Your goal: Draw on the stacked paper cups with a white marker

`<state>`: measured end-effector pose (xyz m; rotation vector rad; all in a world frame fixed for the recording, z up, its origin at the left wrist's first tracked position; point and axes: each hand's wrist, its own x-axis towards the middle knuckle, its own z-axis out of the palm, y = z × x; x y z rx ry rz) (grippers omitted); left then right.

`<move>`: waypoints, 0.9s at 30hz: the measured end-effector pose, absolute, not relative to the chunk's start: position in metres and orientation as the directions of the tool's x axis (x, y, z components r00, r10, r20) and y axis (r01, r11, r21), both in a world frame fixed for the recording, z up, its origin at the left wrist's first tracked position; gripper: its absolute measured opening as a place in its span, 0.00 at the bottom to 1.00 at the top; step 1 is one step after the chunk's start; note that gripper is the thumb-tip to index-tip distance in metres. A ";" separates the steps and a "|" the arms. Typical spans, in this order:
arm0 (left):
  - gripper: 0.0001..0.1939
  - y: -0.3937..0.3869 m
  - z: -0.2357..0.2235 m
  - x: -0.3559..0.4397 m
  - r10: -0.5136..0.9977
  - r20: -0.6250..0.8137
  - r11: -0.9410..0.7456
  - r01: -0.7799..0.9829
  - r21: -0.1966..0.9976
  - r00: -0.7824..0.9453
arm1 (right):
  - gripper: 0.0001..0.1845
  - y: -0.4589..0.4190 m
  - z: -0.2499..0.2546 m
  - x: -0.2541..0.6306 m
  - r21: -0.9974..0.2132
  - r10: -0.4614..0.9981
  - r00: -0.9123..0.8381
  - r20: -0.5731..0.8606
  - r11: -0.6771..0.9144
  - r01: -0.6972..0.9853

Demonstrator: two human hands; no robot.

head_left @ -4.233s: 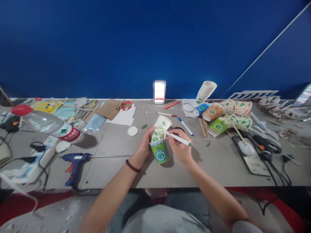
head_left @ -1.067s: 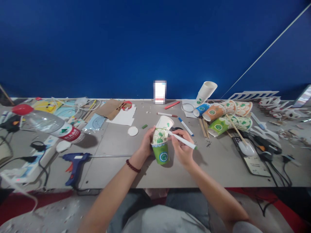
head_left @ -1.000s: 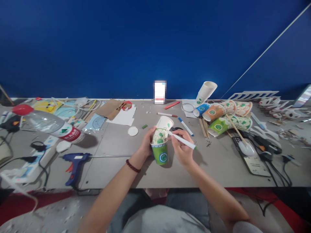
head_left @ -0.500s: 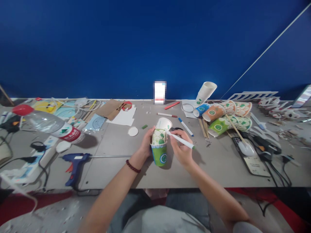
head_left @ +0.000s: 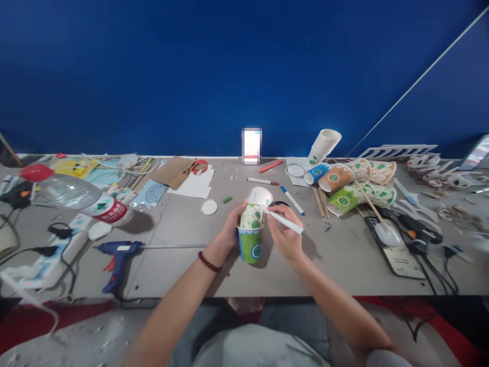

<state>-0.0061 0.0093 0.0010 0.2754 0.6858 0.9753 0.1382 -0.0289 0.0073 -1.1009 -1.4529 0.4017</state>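
My left hand (head_left: 229,227) is closed around the left side of a stack of paper cups. The lower one is a green and blue cup (head_left: 250,247); nested in it sits a white cup with a green scallop pattern (head_left: 252,216), and a pale rim (head_left: 261,195) shows at the top. Between the fingers of my right hand (head_left: 284,229) is a white marker (head_left: 286,221) with a green end. Its tip meets or nearly meets the patterned cup just below the pale rim; contact is hard to make out.
Left on the table (head_left: 171,275) are a glue gun (head_left: 120,260), a large bottle (head_left: 84,196) and a power strip (head_left: 57,255). Capped markers (head_left: 292,200) lie behind my hands. To the right are more paper cups (head_left: 344,200), sticks (head_left: 320,201) and a phone (head_left: 401,260).
The upper part of the cup stack has tilted slightly to the right in my left hand. The marker and my right hand have barely moved.
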 end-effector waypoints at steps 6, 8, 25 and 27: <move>0.14 0.009 0.003 -0.006 0.844 -0.386 0.533 -0.659 0.530 0.372 | 0.04 -0.028 0.007 0.138 -0.781 0.803 0.135 0.581 0.503 0.370; 0.14 0.009 0.002 -0.006 0.843 -0.381 0.535 -0.656 0.532 0.379 | 0.04 -0.028 0.007 0.138 -0.787 0.806 0.133 0.577 0.505 0.356; 0.13 0.007 0.006 -0.005 0.860 -0.371 0.507 -0.662 0.551 0.350 | 0.04 -0.027 0.004 0.140 -0.819 0.840 0.119 0.530 0.470 0.328; 0.13 0.007 0.006 -0.005 0.861 -0.366 0.507 -0.655 0.560 0.353 | 0.04 -0.027 0.003 0.141 -0.828 0.846 0.117 0.520 0.466 0.311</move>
